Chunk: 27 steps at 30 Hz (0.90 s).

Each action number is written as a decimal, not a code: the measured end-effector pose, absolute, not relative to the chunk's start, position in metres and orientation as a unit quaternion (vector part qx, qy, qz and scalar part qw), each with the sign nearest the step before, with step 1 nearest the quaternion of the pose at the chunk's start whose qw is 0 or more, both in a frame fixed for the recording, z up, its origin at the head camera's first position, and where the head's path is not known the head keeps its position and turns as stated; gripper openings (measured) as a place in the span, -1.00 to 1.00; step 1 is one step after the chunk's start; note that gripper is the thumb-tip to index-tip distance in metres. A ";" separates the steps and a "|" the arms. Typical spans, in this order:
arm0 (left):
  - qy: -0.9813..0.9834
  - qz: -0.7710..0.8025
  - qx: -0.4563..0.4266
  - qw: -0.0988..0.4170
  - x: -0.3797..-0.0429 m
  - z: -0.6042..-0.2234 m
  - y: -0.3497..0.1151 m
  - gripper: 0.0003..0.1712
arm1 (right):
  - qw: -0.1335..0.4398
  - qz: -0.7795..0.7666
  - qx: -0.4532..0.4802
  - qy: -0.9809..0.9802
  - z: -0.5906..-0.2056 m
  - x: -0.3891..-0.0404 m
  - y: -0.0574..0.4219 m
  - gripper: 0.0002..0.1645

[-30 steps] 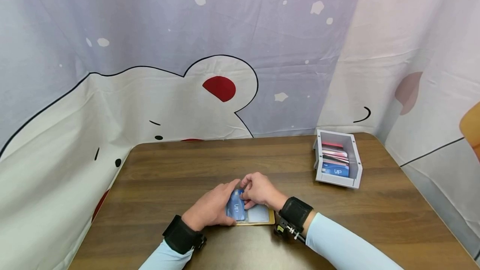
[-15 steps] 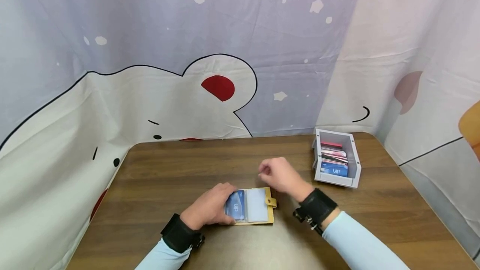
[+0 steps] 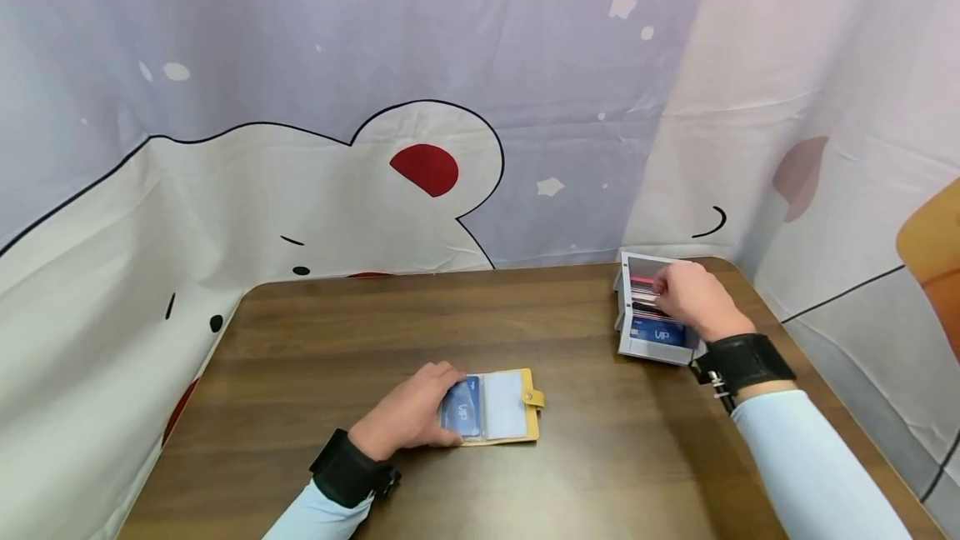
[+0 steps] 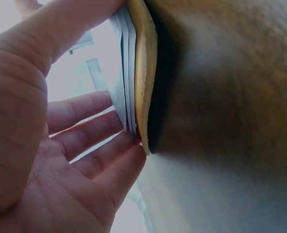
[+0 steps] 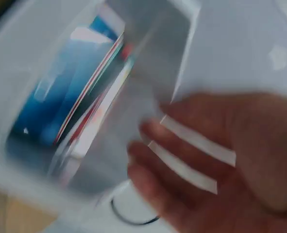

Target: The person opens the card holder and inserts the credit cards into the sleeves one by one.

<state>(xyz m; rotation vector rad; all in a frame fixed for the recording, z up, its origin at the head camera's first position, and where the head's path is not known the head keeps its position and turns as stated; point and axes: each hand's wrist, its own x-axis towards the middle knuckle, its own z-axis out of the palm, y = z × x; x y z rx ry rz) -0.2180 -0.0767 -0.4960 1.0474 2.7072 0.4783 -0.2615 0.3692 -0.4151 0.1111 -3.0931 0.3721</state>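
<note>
A small yellow card holder lies spread on the table, with a blue VIP card in its left page and a pale sleeve on the right. My left hand grips its left side, thumb at the near edge and fingers at the far one. The left wrist view shows the yellow cover and several page layers between thumb and fingers. Over the grey box at the back right, my right hand reaches in with bent fingers, nothing between them. Cards stand in the box beside those fingers.
The brown wooden table runs back to a patterned curtain. Inside the box, a blue VIP card faces the front, with several red, white and black card edges behind it.
My right hand has left the card holder and moved right and away to the grey box. My left hand stays on the holder's left side.
</note>
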 end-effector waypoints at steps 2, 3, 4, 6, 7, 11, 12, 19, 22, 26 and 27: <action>0.917 0.157 0.352 0.102 -0.219 -0.496 -0.078 -0.04 | -0.043 0.106 0.079 -0.990 -0.420 -0.268 0.377 -0.81; 0.918 0.156 0.351 0.103 -0.219 -0.495 -0.078 -0.03 | -0.061 0.098 0.102 -0.988 -0.424 -0.270 0.379 -0.73; 0.918 0.156 0.350 0.104 -0.220 -0.495 -0.079 -0.03 | -0.074 0.091 0.119 -0.986 -0.429 -0.273 0.381 -0.66; 0.918 0.155 0.348 0.110 -0.220 -0.496 -0.079 -0.03 | -0.077 0.069 0.140 -0.985 -0.439 -0.277 0.382 -0.59; 0.918 0.155 0.346 0.112 -0.220 -0.496 -0.079 -0.03 | -0.073 0.055 0.148 -0.985 -0.444 -0.280 0.383 -0.57; 0.917 0.156 0.349 0.115 -0.220 -0.497 -0.078 -0.02 | -0.061 0.034 0.156 -0.985 -0.456 -0.285 0.385 -0.52; 0.917 0.156 0.349 0.116 -0.220 -0.498 -0.078 -0.02 | -0.063 0.039 0.156 -0.985 -0.457 -0.287 0.386 -0.51; 0.918 0.149 0.347 0.122 -0.220 -0.498 -0.078 -0.01 | -0.076 0.138 0.140 -0.978 -0.447 -0.297 0.397 -0.58; 0.918 0.148 0.347 0.120 -0.220 -0.498 -0.078 -0.01 | -0.070 0.154 0.133 -0.977 -0.438 -0.299 0.398 -0.71; 0.918 0.146 0.348 0.117 -0.221 -0.497 -0.078 -0.01 | -0.054 0.141 0.128 -0.980 -0.423 -0.300 0.393 -0.86; 0.918 0.146 0.349 0.116 -0.221 -0.496 -0.078 -0.02 | -0.046 0.135 0.121 -0.982 -0.418 -0.299 0.390 -0.89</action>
